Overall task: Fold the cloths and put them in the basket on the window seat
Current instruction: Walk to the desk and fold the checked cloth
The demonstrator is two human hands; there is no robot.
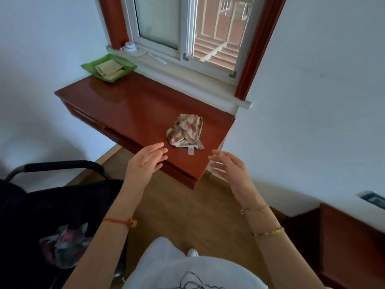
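Wood-floored room, white walls. Left hand (pixel 149 158), right hand (pixel 228 165): both empty, fingers spread, hovering at the window seat's (pixel 129 105) front edge. Cloth (pixel 186 130): crumpled, near the front right corner; pinch two corners, shake flat, then fold. Chair (pixel 62 165): at your left, likely to crowd your step toward the basket. Basket (pixel 88 66): far left corner, folded cloths (pixel 109 69) inside.

Fittings around the room's edges.
White-framed sliding glass window (pixel 158 19) at 12 o'clock, a small round white plastic container (pixel 129 47) on its sill at 11; black padded armchair (pixel 48 197) at 8; pale wooden plank floor (pixel 177 209) at 6.
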